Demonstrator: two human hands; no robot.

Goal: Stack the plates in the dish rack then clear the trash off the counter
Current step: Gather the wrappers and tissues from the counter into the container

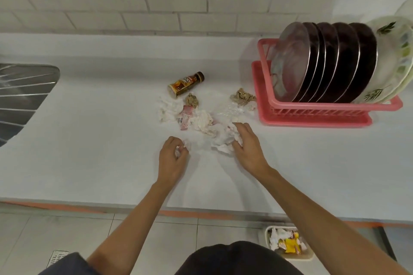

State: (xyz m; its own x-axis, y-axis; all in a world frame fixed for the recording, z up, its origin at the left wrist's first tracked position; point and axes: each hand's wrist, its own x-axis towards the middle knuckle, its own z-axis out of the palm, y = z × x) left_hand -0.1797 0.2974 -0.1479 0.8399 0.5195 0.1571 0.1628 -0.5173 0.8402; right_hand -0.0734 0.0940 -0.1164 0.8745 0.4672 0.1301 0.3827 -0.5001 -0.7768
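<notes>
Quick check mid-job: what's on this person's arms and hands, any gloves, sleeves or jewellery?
Nothing. The left hand and right hand are bare: no gloves, no rings that I can make out. The left forearm and right forearm are uncovered to the frame edge, with no sleeve, watch or bracelet in view. The only clothing showing is dark fabric at the bottom.

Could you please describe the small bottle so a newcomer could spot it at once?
From the pink dish rack on the right of the counter, look left to the scatter of crumpled paper. The bottle lies on its side at the far edge of that scatter, nearest the tiled wall. Unlike the soft scraps around it, it is rigid, with a dark cap and brown-orange label.
</notes>
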